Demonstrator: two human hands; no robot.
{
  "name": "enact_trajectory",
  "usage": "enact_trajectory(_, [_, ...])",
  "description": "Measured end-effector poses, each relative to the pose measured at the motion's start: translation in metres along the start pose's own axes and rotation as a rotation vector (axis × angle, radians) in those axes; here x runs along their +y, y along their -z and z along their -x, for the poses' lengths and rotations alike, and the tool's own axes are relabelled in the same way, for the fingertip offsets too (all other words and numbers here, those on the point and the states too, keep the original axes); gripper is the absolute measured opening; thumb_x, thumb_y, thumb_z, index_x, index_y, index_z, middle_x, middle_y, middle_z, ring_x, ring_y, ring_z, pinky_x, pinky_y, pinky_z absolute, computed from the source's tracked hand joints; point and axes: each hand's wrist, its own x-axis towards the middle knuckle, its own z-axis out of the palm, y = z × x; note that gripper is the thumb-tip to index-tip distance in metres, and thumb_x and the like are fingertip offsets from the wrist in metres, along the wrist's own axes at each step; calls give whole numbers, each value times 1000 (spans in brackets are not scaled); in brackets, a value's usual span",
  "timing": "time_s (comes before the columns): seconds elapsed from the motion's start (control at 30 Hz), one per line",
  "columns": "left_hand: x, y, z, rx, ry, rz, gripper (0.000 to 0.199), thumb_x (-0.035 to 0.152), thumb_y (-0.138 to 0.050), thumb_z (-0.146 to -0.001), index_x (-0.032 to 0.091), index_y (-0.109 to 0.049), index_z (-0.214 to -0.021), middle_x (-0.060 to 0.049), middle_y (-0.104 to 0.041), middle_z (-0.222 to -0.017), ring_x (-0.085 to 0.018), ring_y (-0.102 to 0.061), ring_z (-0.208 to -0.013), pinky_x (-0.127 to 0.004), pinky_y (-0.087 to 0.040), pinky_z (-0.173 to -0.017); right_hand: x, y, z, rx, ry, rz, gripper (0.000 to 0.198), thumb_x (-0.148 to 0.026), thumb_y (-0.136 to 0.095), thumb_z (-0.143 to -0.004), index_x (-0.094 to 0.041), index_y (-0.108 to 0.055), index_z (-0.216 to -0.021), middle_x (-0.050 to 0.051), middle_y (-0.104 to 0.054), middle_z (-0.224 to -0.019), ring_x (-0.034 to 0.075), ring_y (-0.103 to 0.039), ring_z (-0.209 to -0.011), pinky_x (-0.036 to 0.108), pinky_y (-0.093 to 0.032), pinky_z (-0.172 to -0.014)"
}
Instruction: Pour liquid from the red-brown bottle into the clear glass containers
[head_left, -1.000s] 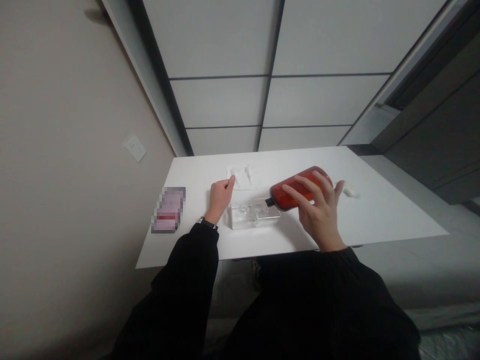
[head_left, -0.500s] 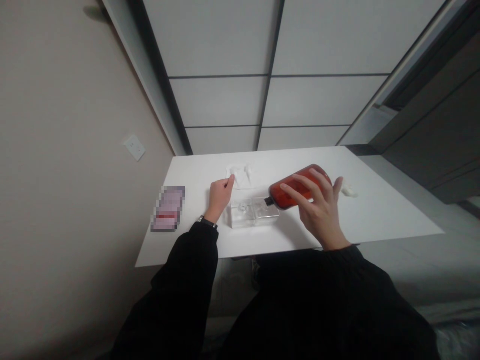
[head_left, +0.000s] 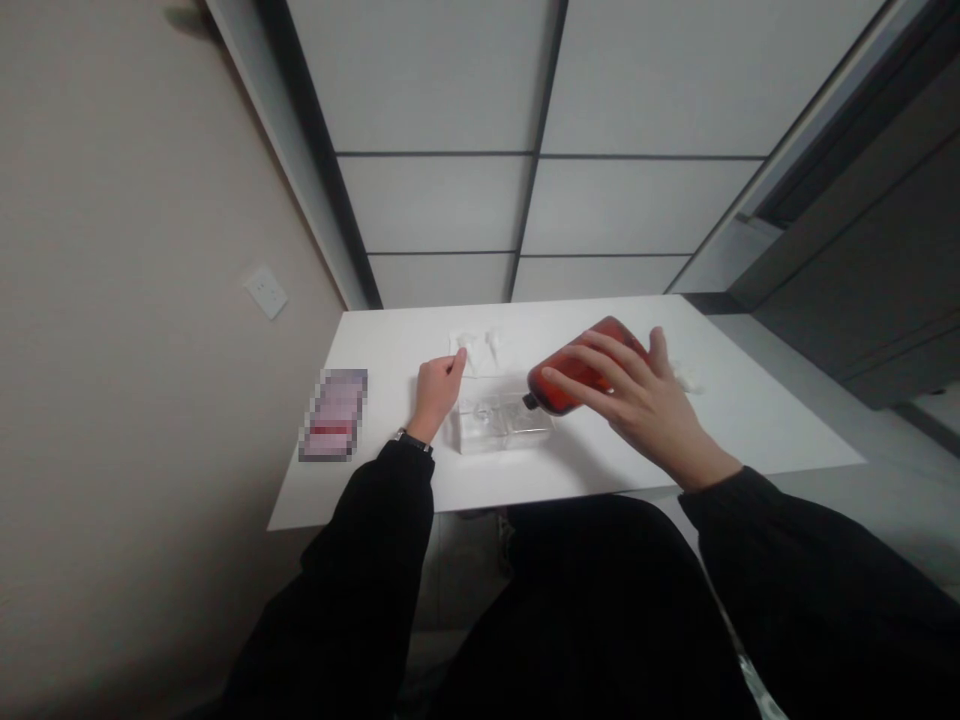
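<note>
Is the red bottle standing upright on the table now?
No, the right hand holds the bottle tilted, its neck pointing down toward the clear box.

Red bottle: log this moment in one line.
right hand: holds red bottle, tilted | black neck: angled down toward clear box | left hand: curled, beside box

Bottle (head_left: pixel 590 379) glossy, translucent; box (head_left: pixel 487 436) clear, smooth, plastic-looking; sleeves (head_left: pixel 367 520) matt cloth.

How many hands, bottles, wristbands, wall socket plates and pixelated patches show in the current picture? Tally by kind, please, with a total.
Hands: 2, the left hand and the right hand
Bottles: 1, the red bottle
Wristbands: 1, the dark wristband
Wall socket plates: 1, the white plate
Pixelated patches: 1, the pinkish patch
Total: 6
</note>
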Motion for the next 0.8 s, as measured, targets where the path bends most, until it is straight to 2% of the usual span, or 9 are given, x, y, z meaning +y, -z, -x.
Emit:
enact_trajectory(0.17, [-1, -1, 0, 0, -3, -1, 56, 56, -43, -100, 23, -22, -59, 3, -21, -57, -14, -23, -58, -35, -18, -62, 9, 11, -11, -49, 128, 69, 70, 2, -55, -96, -33, -45, -156, 9, -64, -150, 28, -56, -142, 67, -38, -125])
enact_trajectory(0.27, [-1, -1, 0, 3, 1, -3, 56, 55, -43, -100, 23, -23, -59, 3, -21, -57, -14, -23, -58, -35, -18, -62, 15, 20, -19, -64, 212, 96, 69, 5, -51, -96, -30, -45, -155, 9, -66, -146, 27, -58, -140, 63, -44, -123])
enact_trajectory(0.37, [0, 0, 0, 1, 6, -5, 56, 54, -44, -101, 23, -23, -59, 3, -21, -57, -14, -24, -58, -35, -18, -62, 20, 26, -28, -92, 273, 94, 73, 7, -48, -94, -33, -45, -155, 6, -68, -144, 26, -59, -139, 59, -47, -122])
enact_trajectory(0.6, [2, 0, 0, 1, 5, -5, 56, 51, -45, -101, 23, -23, -58, 3, -21, -57, -14, -24, -58, -35, -18, -62, 29, 32, -45, -192, 293, -144, 83, 10, -50, -92, -43, -45, -156, -3, -65, -147, 24, -57, -142, 59, -41, -129])
enact_trajectory(0.67, [2, 0, 0, 1, 2, 0, 55, 50, -45, -101, 23, -24, -58, 3, -22, -58, -14, -24, -58, -35, -18, -62, 31, 34, -50, -206, 305, -177, 83, 12, -51, -91, -41, -48, -155, -3, -65, -146, 23, -58, -141, 59, -37, -132])
enact_trajectory(0.8, [3, 0, 0, 1, 0, 6, 55, 49, -46, -101, 23, -24, -58, 3, -22, -57, -13, -24, -58, -35, -18, -62, 32, 39, -60, -276, 375, -102, 73, 10, -45, -94, -35, -54, -151, 0, -66, -143, 23, -59, -138, 59, -37, -131])
